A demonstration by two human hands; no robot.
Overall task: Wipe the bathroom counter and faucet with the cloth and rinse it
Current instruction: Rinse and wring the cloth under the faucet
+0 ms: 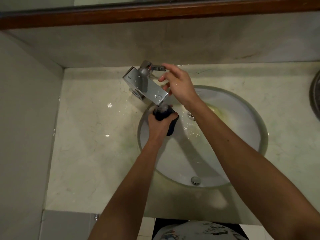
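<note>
Clenching the dark cloth (164, 116) under the faucet (147, 86) spout, angled toward the basin, left hand (160, 124) grips; right hand (178, 84) fingers loosely touch the lever (158, 68).

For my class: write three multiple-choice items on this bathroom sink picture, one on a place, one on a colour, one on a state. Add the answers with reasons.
1. Where is the cloth held?
A. under the faucet spout
B. on the counter
C. by the drain

2. What colour is the cloth?
A. white
B. dark blue
C. yellow

3. What is the right hand doing?
A. resting in the basin
B. touching the faucet handle
C. gripping the cloth

Answers: 1 A, the left hand bunches it below the faucet outlet; 2 B, it looks dark navy; 3 B, fingertips meet the faucet handle.
</note>
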